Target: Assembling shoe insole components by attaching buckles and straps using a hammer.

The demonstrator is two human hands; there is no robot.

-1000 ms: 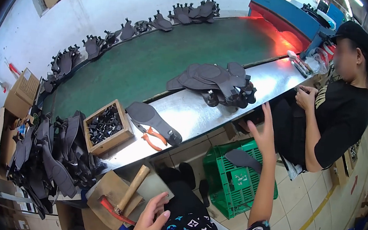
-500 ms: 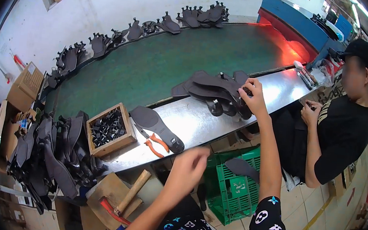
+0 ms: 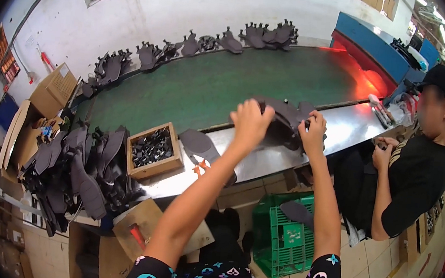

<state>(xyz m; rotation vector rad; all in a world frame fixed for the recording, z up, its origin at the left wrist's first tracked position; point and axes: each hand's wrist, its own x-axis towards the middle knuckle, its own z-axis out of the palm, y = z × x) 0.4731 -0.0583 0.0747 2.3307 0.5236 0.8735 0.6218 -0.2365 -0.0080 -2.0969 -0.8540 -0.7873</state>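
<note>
Gripping a pile of dark sole pieces on the steel bench, both the left hand and right hand close over it near the green belt's edge. Bare steel lies rightward. A wooden box sits left; a green crate stands below.
</note>
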